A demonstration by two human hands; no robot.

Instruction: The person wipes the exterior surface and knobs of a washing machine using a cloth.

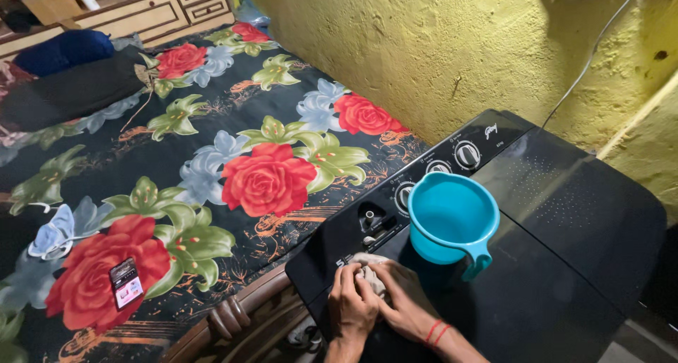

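Note:
My left hand (pixel 351 303) and my right hand (pixel 405 299) press together on a pale crumpled cloth (pixel 369 270) at the near left corner of a black top-loading washing machine (pixel 565 264). Both hands clutch the cloth against the lid. A turquoise plastic mug with a handle (pixel 452 222) stands on the lid just right of my hands, next to the row of control knobs (pixel 438 169). A red thread band circles my right wrist.
A bed with a black floral sheet of red roses (pixel 212 165) fills the left side; a phone (pixel 126 283) lies on it. Dark pillows (pixel 67 87) and a wooden headboard are far left. A rough yellow wall (pixel 452 45) with a white cable stands behind.

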